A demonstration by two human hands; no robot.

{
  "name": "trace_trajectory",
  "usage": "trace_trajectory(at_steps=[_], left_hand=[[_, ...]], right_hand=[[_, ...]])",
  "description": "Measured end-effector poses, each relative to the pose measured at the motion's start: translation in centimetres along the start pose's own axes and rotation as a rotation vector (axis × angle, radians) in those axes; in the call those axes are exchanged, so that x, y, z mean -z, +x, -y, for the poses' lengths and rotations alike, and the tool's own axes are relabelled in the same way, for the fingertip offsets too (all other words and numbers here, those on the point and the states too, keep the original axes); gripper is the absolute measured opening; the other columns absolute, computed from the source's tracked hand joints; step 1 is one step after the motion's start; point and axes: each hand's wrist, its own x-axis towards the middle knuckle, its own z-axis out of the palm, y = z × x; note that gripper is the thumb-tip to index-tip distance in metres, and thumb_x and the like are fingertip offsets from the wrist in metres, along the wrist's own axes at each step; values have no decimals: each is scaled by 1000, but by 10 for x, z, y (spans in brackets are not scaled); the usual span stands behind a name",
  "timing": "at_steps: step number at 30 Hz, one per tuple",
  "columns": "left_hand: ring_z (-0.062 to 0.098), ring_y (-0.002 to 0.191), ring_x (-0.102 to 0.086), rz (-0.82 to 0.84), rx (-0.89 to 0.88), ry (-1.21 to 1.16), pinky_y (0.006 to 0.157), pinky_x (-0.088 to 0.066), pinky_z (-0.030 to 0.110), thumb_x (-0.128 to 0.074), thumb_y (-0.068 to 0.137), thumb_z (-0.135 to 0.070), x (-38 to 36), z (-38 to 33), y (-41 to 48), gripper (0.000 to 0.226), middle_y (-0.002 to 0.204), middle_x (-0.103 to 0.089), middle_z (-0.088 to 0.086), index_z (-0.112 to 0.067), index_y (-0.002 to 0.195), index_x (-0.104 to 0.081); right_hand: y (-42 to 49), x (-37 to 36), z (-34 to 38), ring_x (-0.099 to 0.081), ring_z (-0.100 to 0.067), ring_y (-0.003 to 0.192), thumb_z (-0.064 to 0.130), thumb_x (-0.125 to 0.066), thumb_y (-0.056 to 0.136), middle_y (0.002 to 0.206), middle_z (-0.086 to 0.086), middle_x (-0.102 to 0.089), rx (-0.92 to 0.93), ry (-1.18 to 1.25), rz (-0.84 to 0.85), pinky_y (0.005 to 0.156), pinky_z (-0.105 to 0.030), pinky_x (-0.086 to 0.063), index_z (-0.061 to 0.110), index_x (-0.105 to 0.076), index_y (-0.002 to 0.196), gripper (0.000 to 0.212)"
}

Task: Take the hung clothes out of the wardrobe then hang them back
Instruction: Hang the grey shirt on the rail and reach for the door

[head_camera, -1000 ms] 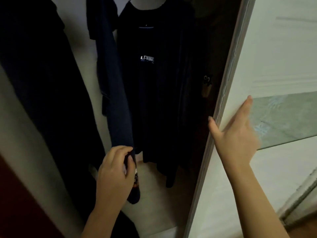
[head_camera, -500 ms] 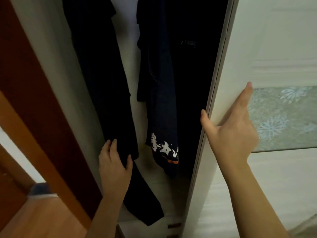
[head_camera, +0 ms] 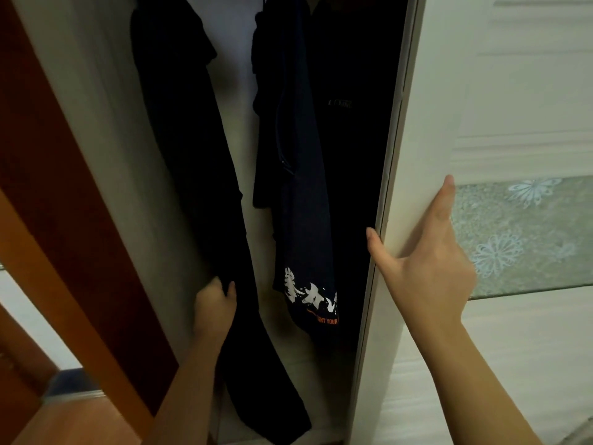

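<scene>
Left hand (head_camera: pixel 213 308) grip curled round black garment (head_camera: pixel 189 139); right hand (head_camera: pixel 430 268) spread flat against wardrobe door (head_camera: pixel 433 91) edge

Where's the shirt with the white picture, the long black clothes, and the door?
shirt with white print (head_camera: pixel 305 220), head view, its dark blue middle.
long black garment (head_camera: pixel 199 175), head view, its hanging middle.
wardrobe door (head_camera: pixel 426 123), head view, its white front panel.

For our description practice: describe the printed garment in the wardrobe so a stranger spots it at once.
Look inside the wardrobe, left of the white door. The navy garment hangs between a long black one and a black shirt. Only it has a white and orange hem print.
</scene>
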Motion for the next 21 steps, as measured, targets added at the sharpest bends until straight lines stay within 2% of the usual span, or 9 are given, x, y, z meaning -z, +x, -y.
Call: trace_trajectory(at_steps=[1,3,6,9,11,12,15,18,21], left_hand=[[24,60,-61,24,-19,-77,55,-52,32,-52,91,-11,-1,-5,5,14,72,-59,7,-8,78,-55],[20,58,-62,57,-20,-282,46,-50,19,-52,90,-6,-1,-19,14,8,83,-60,3,-12,92,-58],[15,65,-60,14,8,-548,50,-50,10,-51,89,-1,3,-43,29,27,91,-58,-2,-14,113,-55],[14,70,-56,-88,-4,-558,67,-52,25,-50,88,2,3,-60,47,15,82,-58,1,-10,89,-60],[14,62,-49,-127,23,-530,70,-46,31,-51,87,1,0,-67,58,25,68,-50,3,-13,66,-48],[14,61,-47,-125,41,-549,69,-44,32,-49,87,2,-3,-69,61,28,66,-48,3,-14,65,-45],[16,81,-56,-36,107,-698,81,-45,32,-46,91,-2,-16,-70,59,13,88,-57,3,-9,95,-56],[21,124,-43,141,189,-763,104,-34,29,-42,95,-7,-33,-53,49,43,133,-46,7,-7,137,-35],[23,132,-37,282,225,-661,103,-31,27,-46,93,-7,-45,-32,38,50,146,-35,12,-7,141,-29]], right_hand=[[0,0,0,-57,-30,51,58,-61,72,84,-13,-67,2,3,7,46,-20,-26,11,-16,142,96],[1,1,0,-58,-30,51,58,-62,72,85,-13,-67,8,11,16,44,-17,-22,13,-15,142,96],[1,1,0,-57,-29,48,59,-59,71,83,-13,-68,21,4,20,44,-11,-12,8,-18,141,95],[1,1,-1,-58,-29,48,61,-53,72,86,-13,-69,35,-8,20,43,-15,-13,5,-20,141,95],[2,1,-1,-57,-28,47,62,-51,71,84,-13,-68,36,-3,15,46,-10,-12,7,-19,141,94],[2,1,-1,-57,-28,46,62,-51,71,83,-13,-68,39,-2,17,49,-7,-11,7,-19,141,95],[1,1,-2,-58,-27,46,62,-52,71,86,-13,-69,52,-4,14,44,-9,-11,4,-21,140,95],[-1,1,-3,-61,-29,51,62,-52,71,91,-13,-69,70,-6,8,43,-17,-23,4,-21,140,95],[-4,1,-4,-63,-29,55,60,-53,73,98,-15,-68,89,5,10,47,-19,-28,2,-22,140,94]])
